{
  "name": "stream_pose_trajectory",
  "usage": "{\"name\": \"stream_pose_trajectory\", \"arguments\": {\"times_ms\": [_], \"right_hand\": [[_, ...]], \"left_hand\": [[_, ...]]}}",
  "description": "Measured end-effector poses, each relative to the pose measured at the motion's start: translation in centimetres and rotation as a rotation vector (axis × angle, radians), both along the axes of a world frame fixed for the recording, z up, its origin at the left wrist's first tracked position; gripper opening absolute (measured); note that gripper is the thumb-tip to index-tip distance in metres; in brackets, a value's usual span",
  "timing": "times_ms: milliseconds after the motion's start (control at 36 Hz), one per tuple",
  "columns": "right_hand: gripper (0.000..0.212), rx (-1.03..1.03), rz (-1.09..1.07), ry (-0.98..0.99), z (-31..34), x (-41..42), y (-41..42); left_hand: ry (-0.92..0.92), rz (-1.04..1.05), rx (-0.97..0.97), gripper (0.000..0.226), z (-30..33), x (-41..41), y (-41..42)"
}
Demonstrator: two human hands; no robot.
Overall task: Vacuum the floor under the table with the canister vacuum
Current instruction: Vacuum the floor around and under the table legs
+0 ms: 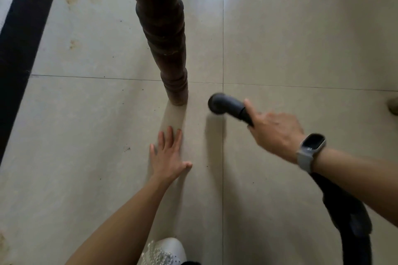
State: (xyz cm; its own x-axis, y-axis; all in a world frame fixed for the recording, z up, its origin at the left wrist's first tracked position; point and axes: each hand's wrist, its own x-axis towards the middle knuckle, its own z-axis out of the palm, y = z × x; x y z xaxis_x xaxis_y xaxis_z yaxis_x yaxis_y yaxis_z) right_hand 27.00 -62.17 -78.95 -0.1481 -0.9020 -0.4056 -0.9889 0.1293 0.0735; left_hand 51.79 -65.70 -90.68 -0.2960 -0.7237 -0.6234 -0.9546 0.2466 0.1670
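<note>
On the pale glossy tiled floor (301, 38), beside the dark turned wooden bench leg (168, 49): judgement, sweep the round black vacuum nozzle (221, 104) low and slow around the leg base, catching the dark specks. Right hand (273, 133) grips the nozzle's black hose; nozzle sits at its 10 o'clock. Left hand (168, 157) is flat, fingers spread, on the floor; nozzle at its 1 o'clock, apart.
</note>
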Motion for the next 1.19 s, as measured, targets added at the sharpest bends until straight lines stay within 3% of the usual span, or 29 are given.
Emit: {"name": "stream_pose_trajectory", "arguments": {"times_ms": [111, 250, 444, 611, 778, 972, 1111, 1194], "right_hand": [[0.061, -0.099, -0.097, 0.052, 2.0, -1.2, -1.4], [0.041, 0.026, -0.094, 0.015, -0.9, 1.7, -0.4], [0.052, 0.092, 0.046, -0.047, -2.8, 3.8, 3.4], [0.049, -0.016, -0.097, 0.127, -3.0, 0.0, 1.6], [0.051, 0.068, 0.119, -0.047, -2.4, 5.6, 4.1], [0.051, 0.021, -0.024, 0.113, -2.4, 1.8, 0.5], [0.052, 0.170, 0.118, -0.026, -0.9, 5.4, 3.1], [0.046, 0.164, 0.051, -0.025, -1.3, 3.8, 1.7]], "left_hand": [[-0.001, 0.003, 0.001, 0.105, 0.0, -0.1, 0.0], [-0.007, 0.009, -0.003, 0.106, 0.0, -0.1, 0.0], [0.002, -0.001, -0.005, 0.105, 0.0, 0.0, -0.1], [0.008, -0.002, 0.013, 0.105, 0.0, 0.0, -0.1], [0.006, 0.008, 0.014, 0.105, 0.1, -0.1, -0.1], [-0.006, -0.002, 0.006, 0.105, 0.1, -0.1, -0.1], [0.010, 0.005, 0.006, 0.105, 0.1, -0.1, 0.0], [0.010, 0.007, 0.002, 0.106, 0.0, -0.1, -0.1]]}}
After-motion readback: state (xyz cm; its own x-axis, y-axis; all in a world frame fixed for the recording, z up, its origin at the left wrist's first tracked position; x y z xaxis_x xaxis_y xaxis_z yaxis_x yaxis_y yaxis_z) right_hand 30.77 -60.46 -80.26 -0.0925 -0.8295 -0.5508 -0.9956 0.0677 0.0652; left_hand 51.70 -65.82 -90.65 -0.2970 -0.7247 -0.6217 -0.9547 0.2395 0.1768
